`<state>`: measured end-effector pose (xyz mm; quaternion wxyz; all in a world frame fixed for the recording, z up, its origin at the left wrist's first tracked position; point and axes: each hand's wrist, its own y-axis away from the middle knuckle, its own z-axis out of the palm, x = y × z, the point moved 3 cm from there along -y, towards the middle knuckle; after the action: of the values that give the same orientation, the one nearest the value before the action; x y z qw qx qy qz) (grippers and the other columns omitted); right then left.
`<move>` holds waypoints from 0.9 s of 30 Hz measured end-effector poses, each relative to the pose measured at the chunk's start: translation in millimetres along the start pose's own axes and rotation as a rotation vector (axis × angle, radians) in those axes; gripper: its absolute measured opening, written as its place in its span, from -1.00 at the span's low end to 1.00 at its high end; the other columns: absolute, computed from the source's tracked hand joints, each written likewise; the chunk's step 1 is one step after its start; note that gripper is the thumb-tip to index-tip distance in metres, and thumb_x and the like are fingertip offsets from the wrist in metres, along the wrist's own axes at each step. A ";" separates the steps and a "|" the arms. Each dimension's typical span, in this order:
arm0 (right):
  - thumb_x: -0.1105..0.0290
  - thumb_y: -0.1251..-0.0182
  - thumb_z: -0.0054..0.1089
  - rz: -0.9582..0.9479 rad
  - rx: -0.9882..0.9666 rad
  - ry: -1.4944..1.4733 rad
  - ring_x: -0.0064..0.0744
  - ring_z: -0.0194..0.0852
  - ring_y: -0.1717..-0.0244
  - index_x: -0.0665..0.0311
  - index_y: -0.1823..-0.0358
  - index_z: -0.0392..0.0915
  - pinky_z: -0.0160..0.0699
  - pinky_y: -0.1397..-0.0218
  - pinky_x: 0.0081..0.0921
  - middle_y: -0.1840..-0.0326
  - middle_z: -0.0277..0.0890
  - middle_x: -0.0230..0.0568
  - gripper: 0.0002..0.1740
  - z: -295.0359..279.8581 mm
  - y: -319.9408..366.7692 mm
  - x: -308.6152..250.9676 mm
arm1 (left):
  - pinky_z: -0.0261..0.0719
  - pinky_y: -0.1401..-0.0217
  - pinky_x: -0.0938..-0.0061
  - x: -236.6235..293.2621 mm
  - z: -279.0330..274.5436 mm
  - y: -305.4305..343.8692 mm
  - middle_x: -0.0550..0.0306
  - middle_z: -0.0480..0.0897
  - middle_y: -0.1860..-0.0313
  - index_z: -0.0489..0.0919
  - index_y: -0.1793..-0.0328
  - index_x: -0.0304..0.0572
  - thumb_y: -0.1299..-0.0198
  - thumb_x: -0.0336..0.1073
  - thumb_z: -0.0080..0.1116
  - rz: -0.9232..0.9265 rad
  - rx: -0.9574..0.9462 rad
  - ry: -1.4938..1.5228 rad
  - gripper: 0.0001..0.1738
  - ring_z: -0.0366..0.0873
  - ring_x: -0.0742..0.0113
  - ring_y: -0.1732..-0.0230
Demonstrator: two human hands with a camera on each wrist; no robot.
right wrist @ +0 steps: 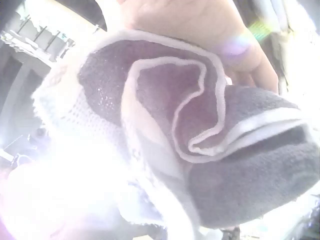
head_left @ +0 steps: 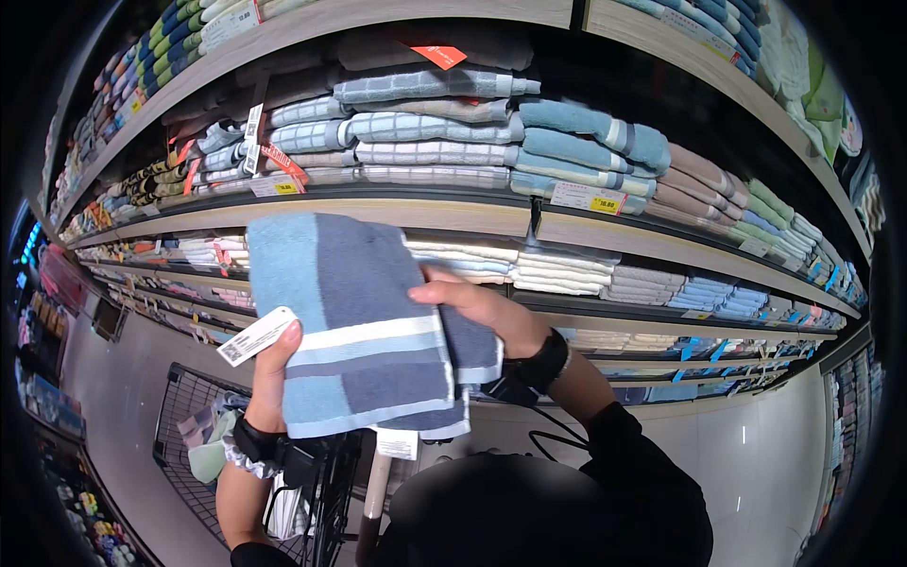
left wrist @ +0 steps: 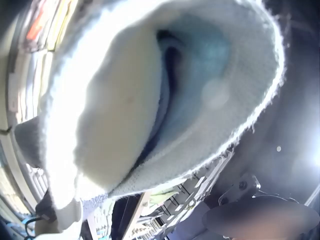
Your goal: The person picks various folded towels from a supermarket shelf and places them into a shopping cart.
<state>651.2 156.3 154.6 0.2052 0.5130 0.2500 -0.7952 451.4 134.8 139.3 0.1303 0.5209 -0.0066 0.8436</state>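
A folded blue and grey towel with white stripes is held up in front of the shelves. My left hand grips its lower left edge, thumb on the front beside a white hang tag. At the right edge my right hand pinches the towel, thumb on top and the other fingers behind it. A white sewn-in label hangs below the lower hem. In the right wrist view the towel's layers curl with white-edged folds under the hand. Towel folds fill much of the left wrist view.
Stacks of checked towels, teal towels and brown towels line the shelf ahead, with price labels along its edge. A black wire shopping cart holding several items stands at the lower left.
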 end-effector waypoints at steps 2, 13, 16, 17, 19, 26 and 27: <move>0.29 0.01 -0.02 -0.010 -0.162 0.044 -0.45 0.18 0.04 0.42 -0.05 0.08 0.08 -0.04 -0.58 0.06 0.24 -0.18 -0.40 10.8 -30.1 17.9 | 0.43 0.20 0.49 14.3 -24.6 14.8 -0.03 0.43 0.21 0.28 0.07 -0.28 0.05 -0.19 0.00 0.005 0.045 -0.012 -0.56 0.43 0.30 0.23; 0.30 0.31 0.15 0.246 -0.121 0.493 -0.25 0.28 0.14 0.50 0.05 0.17 0.25 0.12 -0.54 0.16 0.30 0.03 -0.30 147.3 -182.2 155.7 | 0.36 0.15 0.53 50.1 -224.1 104.4 0.11 0.41 0.17 0.31 0.07 -0.25 0.04 -0.17 0.00 0.087 0.601 -0.202 -0.57 0.39 0.36 0.19; 0.33 0.33 0.10 0.360 -0.067 0.694 -0.16 0.27 0.09 0.55 -0.06 -0.06 0.26 0.10 -0.51 0.14 0.27 0.13 -0.15 187.3 -200.2 221.1 | 0.33 0.14 0.50 32.1 -270.1 125.3 0.12 0.40 0.17 0.29 0.04 -0.27 0.03 -0.16 -0.02 0.084 0.613 -0.176 -0.55 0.36 0.34 0.18; 0.34 0.31 0.08 0.391 -0.137 0.637 -0.13 0.25 0.08 0.57 -0.09 -0.14 0.26 0.09 -0.49 0.13 0.26 0.16 -0.12 189.7 -203.3 226.6 | 0.32 0.13 0.49 29.4 -287.1 127.6 0.11 0.39 0.16 0.28 0.03 -0.27 0.02 -0.15 -0.03 0.078 0.621 -0.181 -0.54 0.36 0.33 0.17; 0.34 0.29 0.08 0.378 -0.141 0.582 -0.08 0.24 0.08 0.53 -0.11 -0.19 0.27 0.08 -0.47 0.10 0.22 0.18 -0.10 201.1 -204.1 241.0 | 0.28 0.09 0.49 20.9 -321.4 136.0 0.10 0.38 0.12 0.25 -0.01 -0.27 -0.03 -0.16 -0.10 0.072 0.611 -0.202 -0.55 0.34 0.32 0.13; 0.26 0.24 0.05 0.395 -0.107 0.581 -0.06 0.22 0.05 0.35 -0.12 -0.10 0.24 0.05 -0.41 0.08 0.20 0.21 -0.18 219.3 -196.1 244.4 | 0.32 0.08 0.41 -17.6 -399.1 164.4 0.07 0.40 0.10 0.26 -0.02 -0.26 0.00 0.00 -0.11 -0.007 0.667 -0.090 -0.45 0.37 0.22 0.12; 0.26 0.25 0.05 0.306 -0.118 0.627 -0.06 0.19 0.03 0.37 -0.09 -0.01 0.22 0.03 -0.41 0.07 0.19 0.21 -0.22 225.5 -192.3 237.5 | 0.31 0.08 0.41 -16.1 -408.2 171.4 0.08 0.39 0.09 0.27 -0.03 -0.25 0.01 0.01 -0.11 0.026 0.665 -0.044 -0.44 0.37 0.22 0.12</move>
<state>285.8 154.6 51.1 0.2645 0.7507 0.2667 -0.5434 61.3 25.8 -40.2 -0.0579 0.5529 0.2598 0.7896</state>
